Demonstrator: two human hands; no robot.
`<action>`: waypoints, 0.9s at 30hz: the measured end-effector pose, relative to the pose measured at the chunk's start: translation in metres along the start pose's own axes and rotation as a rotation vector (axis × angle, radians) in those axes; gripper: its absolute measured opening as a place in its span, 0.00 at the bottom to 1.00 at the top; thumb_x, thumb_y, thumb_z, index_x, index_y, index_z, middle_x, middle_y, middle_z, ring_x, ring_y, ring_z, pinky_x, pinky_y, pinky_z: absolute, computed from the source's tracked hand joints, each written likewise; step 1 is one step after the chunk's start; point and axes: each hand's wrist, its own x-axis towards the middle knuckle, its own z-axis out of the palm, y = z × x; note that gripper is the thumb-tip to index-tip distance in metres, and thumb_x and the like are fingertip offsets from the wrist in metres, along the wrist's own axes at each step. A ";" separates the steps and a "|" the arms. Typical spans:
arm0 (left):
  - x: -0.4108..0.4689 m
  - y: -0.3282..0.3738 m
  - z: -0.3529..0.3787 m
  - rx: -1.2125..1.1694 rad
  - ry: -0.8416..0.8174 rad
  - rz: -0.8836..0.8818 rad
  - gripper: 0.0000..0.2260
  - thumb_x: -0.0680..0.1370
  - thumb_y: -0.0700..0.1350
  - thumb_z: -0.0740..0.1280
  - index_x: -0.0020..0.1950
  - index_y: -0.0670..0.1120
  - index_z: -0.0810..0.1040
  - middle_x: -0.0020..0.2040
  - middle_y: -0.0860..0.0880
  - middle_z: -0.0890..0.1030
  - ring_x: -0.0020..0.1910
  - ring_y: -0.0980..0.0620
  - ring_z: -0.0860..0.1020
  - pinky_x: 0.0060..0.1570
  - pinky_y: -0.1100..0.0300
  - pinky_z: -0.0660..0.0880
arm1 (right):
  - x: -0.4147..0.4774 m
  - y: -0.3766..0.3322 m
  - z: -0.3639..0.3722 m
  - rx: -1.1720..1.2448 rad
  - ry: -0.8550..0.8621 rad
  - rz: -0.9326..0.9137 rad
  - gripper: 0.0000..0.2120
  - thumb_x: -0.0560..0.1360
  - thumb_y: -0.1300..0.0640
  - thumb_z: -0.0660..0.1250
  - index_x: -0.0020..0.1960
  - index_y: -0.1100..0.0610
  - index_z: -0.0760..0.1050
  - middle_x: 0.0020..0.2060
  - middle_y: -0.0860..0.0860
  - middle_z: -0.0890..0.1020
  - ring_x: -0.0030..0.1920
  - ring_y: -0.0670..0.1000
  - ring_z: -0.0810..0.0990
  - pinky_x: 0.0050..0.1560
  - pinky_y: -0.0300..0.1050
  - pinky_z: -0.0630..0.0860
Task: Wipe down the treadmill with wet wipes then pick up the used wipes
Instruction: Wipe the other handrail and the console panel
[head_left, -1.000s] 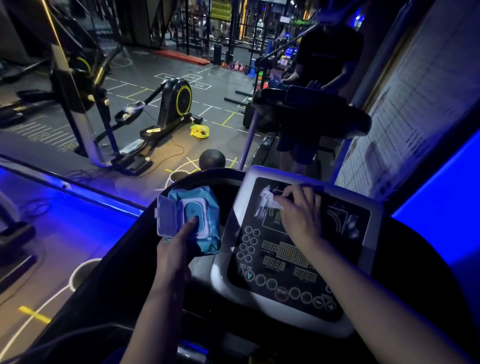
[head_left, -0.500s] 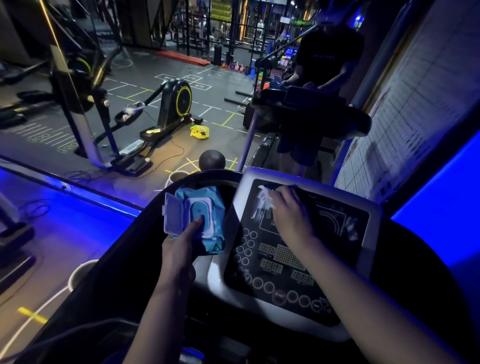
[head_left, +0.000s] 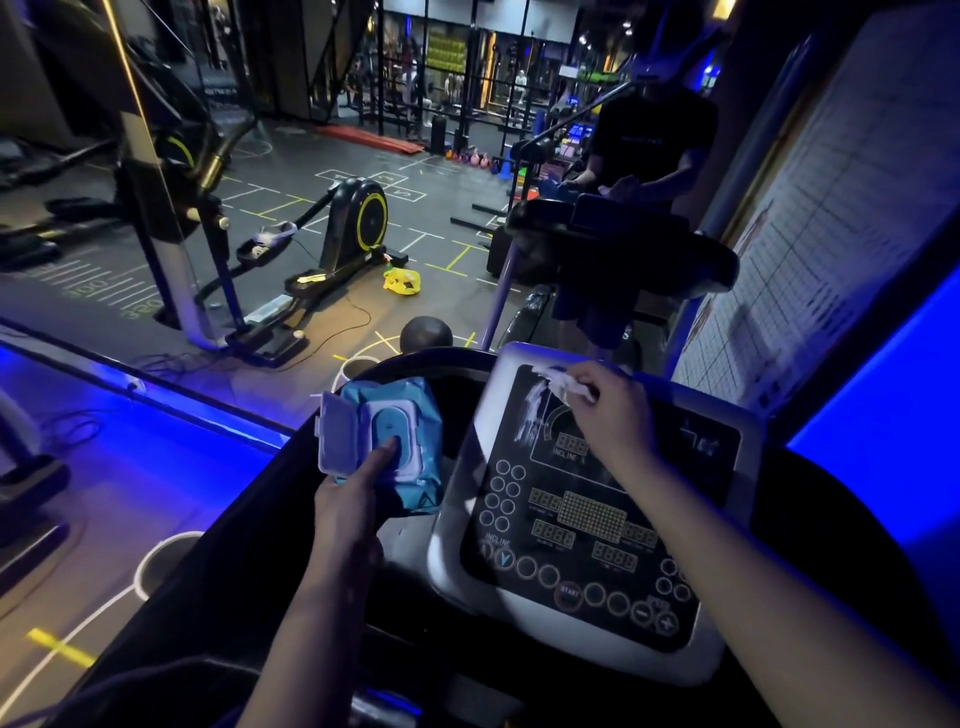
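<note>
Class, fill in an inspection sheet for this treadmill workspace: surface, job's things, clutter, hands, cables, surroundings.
Surface: console, wet streaks at its upper left.
Job's things: wipe at console's top edge; pack, lid open, left of console.
Clutter: yellow bag and ball on floor.
Hands: left hand grips pack; right hand pinches wipe.
Cables: cable on floor by elliptical.
Surroundings: dim gym, blue lighting; person at next treadmill.
</note>
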 end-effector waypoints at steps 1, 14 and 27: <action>0.001 0.000 -0.003 0.006 0.006 -0.002 0.18 0.75 0.43 0.78 0.62 0.36 0.83 0.54 0.34 0.86 0.47 0.36 0.86 0.37 0.50 0.84 | 0.004 0.000 0.003 -0.055 0.000 -0.066 0.09 0.74 0.67 0.71 0.52 0.59 0.83 0.43 0.55 0.83 0.44 0.56 0.80 0.37 0.42 0.74; 0.011 0.008 -0.010 -0.007 0.034 0.035 0.20 0.72 0.43 0.80 0.61 0.38 0.84 0.54 0.35 0.86 0.55 0.29 0.84 0.56 0.27 0.78 | -0.022 0.009 0.032 -0.041 -0.111 -0.161 0.19 0.71 0.70 0.72 0.61 0.62 0.82 0.50 0.56 0.77 0.47 0.52 0.78 0.55 0.27 0.68; 0.003 0.016 0.000 0.034 -0.010 0.022 0.16 0.76 0.41 0.77 0.60 0.36 0.83 0.52 0.34 0.86 0.46 0.36 0.85 0.36 0.52 0.83 | -0.008 0.003 0.022 0.086 -0.079 -0.147 0.12 0.70 0.71 0.73 0.50 0.60 0.86 0.45 0.48 0.81 0.42 0.45 0.79 0.44 0.28 0.73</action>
